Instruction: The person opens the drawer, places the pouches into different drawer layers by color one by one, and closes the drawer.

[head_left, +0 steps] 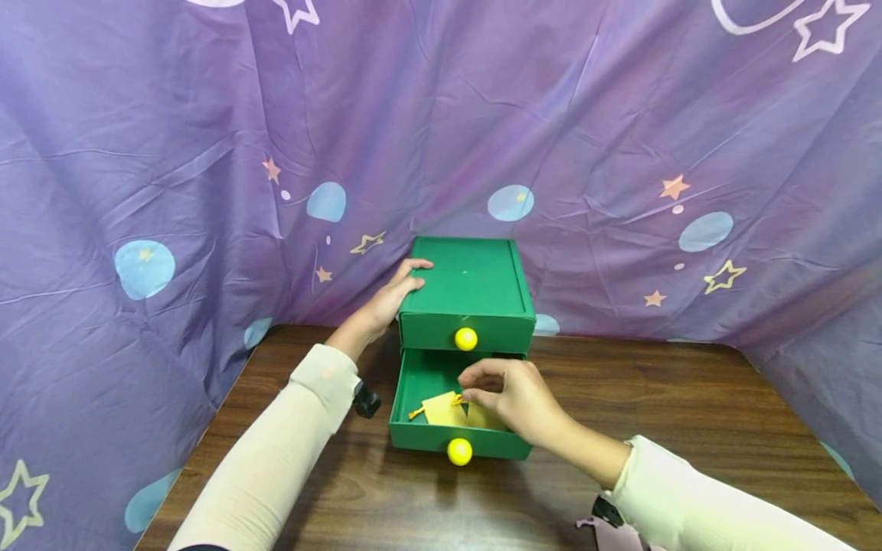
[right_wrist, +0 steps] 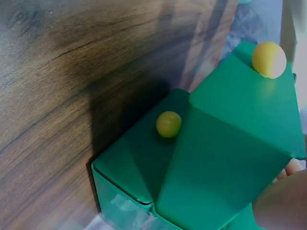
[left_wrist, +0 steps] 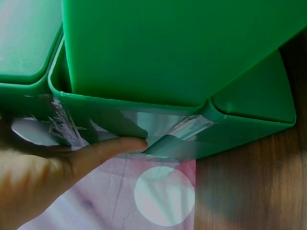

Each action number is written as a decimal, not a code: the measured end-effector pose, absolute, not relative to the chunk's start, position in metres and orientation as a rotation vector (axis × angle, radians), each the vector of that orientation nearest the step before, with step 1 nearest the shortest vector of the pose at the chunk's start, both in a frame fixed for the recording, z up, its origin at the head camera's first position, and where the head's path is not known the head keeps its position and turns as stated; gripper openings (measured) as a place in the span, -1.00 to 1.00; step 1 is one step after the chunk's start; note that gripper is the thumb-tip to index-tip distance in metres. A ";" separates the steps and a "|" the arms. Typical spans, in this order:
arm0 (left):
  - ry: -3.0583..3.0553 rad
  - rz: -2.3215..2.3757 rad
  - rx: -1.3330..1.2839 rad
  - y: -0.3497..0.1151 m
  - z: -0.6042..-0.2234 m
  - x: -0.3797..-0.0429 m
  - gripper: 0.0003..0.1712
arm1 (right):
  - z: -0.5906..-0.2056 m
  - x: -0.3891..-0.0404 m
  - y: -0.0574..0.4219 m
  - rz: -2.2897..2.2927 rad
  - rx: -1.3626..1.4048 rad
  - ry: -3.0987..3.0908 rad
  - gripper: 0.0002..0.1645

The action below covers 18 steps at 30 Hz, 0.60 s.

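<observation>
A purple star-patterned curtain backs a wood-grain table; on it stands a green three-drawer cabinet, its middle drawer pulled out, which leaves the inside reachable from above; the left hand lies against the cabinet's left side, fingers extended over the top edge and thumb along the wall, presumably to steady it while the other works; the right hand is over the drawer, thumb and forefinger curved towards each other with tips close; whether they pinch anything I cannot tell.

A yellow pouch-like piece lies on the drawer floor, just left of and below the right thumb tip; its orange cord end is right beside that tip, so the grip seems aimed there; another yellow piece lies partly behind the hand; a mauve piece rests on the table near the right sleeve; a yellow knob marks the drawer front.
</observation>
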State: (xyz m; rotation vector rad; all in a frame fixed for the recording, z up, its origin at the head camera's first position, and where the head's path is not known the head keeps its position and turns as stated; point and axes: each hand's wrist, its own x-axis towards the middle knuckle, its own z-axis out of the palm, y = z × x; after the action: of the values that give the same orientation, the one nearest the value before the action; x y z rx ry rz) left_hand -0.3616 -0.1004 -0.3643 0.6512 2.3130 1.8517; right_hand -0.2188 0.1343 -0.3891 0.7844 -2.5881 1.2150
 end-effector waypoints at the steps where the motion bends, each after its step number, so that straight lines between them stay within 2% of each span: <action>1: 2.310 1.854 0.652 -0.100 -0.365 -0.362 -0.45 | -0.388 -0.218 0.135 1.215 0.785 -2.588 -0.81; 18: 2.310 1.853 0.655 -0.100 -0.363 -0.360 -0.45 | -0.379 -0.190 0.143 1.318 0.778 -2.518 -0.77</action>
State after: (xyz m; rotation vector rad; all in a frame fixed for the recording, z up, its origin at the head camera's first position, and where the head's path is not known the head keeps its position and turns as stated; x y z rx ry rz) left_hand -0.3596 -0.0998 -0.3630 0.6551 2.3100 1.8530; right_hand -0.1902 0.1425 -0.3792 0.7782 -2.5178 1.3175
